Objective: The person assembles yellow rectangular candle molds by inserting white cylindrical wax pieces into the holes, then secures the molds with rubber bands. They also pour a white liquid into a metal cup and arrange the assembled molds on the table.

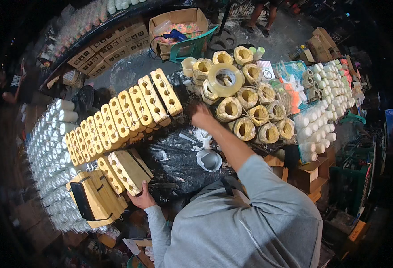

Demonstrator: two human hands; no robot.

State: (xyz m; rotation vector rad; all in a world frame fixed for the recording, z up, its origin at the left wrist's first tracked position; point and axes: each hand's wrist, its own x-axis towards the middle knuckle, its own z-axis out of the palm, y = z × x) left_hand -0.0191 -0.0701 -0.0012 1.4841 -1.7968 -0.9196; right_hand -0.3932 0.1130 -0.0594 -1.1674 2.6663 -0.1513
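Observation:
My left hand [143, 197] is closed on the near end of a pale yellow block mold [129, 172] with a row of round holes, its fingers wrapped round the lower corner. A similar block [110, 174] stands against its left side. My right hand [202, 117] reaches over the dark table, between a long row of these yellow molds [125, 114] and a cluster of hexagonal hollow molds [245, 97]. Its fingers are dark and blurred, so what they do is hidden. A roll of clear tape [226, 79] lies on the hexagonal molds.
A grey bowl [209, 160] with white residue sits on the black table sheet [165, 172]. A phone [83, 201] is strapped to yellow blocks at left. White cylinders [53, 156] fill the left side; more white cylinders [315, 129] stand at right. Behind is an open carton [196, 18].

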